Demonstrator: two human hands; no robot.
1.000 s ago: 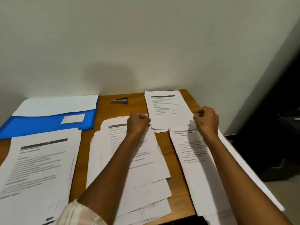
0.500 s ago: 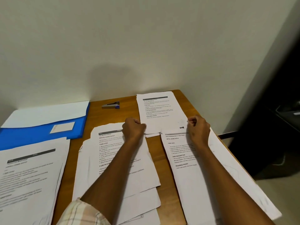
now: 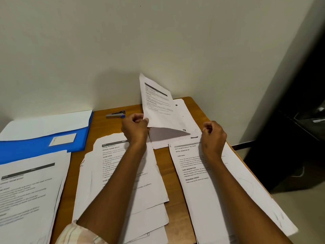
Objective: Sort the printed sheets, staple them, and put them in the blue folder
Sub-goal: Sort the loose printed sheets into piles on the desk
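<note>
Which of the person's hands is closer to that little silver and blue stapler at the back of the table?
The left hand. It is just right of and in front of the silver and blue stapler, pinching a lifted printed sheet. The right hand is much farther right.

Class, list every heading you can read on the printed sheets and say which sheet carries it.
"INITIAL SCENE SETUP", "TASK GOAL": middle pile's top sheet.
"INITIAL SCENE SETUP", "TASK GOAL", "TASK DESCRIPTION", "REQUIRED PROPS": right sheet.
Lifted sheet, pinched by left hand: blurred.
Left pile, folder label: unreadable.
</note>
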